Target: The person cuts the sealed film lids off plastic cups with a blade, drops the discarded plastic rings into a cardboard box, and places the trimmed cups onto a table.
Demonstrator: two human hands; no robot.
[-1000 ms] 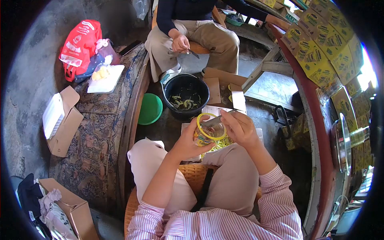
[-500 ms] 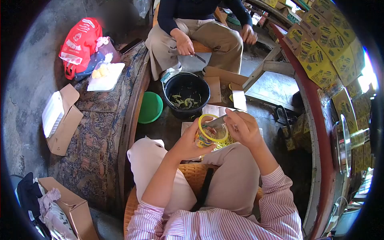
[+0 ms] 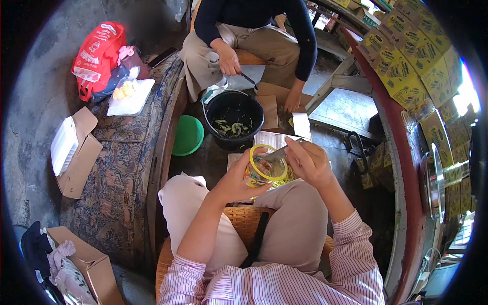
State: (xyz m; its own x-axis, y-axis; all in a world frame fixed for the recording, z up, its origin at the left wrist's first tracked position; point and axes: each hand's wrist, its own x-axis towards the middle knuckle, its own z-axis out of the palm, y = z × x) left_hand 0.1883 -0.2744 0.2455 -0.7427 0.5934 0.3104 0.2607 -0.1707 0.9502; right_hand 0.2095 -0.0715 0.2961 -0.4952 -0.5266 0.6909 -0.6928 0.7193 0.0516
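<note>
My left hand (image 3: 236, 178) is wrapped round a clear plastic jar (image 3: 265, 174) with a yellow rim, tilted towards me above my lap. Thin colourful bits show inside it; their kind is unclear. My right hand (image 3: 309, 161) is closed on a knife-like flat metal blade (image 3: 278, 154), whose far end reaches into the jar's mouth. Its handle is hidden by my fingers. Below the jar, yellow-green shreds (image 3: 284, 179) lie on a pale sheet or tray, mostly covered by my hands.
A black bucket (image 3: 207, 114) with green pieces stands ahead, beside a green basin (image 3: 187, 136). Opposite sits a co-worker, one hand (image 3: 230, 62) on a knife (image 3: 248, 79), the other at an open cardboard box (image 3: 269, 109). A wooden bench (image 3: 170, 109) runs left; a red-edged table (image 3: 373, 84) stands right.
The co-worker's other hand has come down to the cardboard box. My hands keep nearly the same pose on the jar and blade; the view has shifted slightly.
</note>
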